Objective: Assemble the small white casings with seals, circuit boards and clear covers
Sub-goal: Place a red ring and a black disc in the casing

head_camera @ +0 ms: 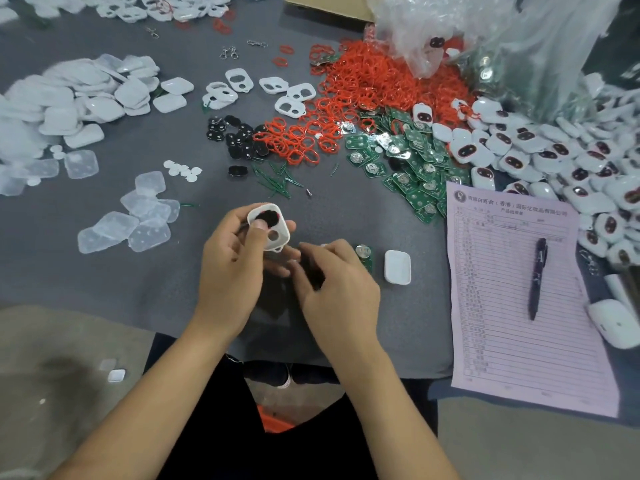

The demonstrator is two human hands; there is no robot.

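My left hand (231, 261) holds a small white casing (273, 227) just above the grey table, thumb pressing on the black piece inside it. My right hand (334, 278) hovers close beside it with fingers curled; whether they pinch anything is hidden. A green circuit board (364, 255) with a coin cell lies by my right fingers, and a white casing half (397, 267) sits just right of it. Red seal rings (349, 98) are heaped at the back, green boards (412, 168) right of centre, clear covers (138, 220) on the left.
Empty white casing frames (277, 91) and black inserts (235, 136) lie mid-table. Finished white units (561, 168) pile up at the right. A pink form (512, 292) with a pen (537, 278) lies at the right edge. Plastic bags (485, 39) stand at the back right.
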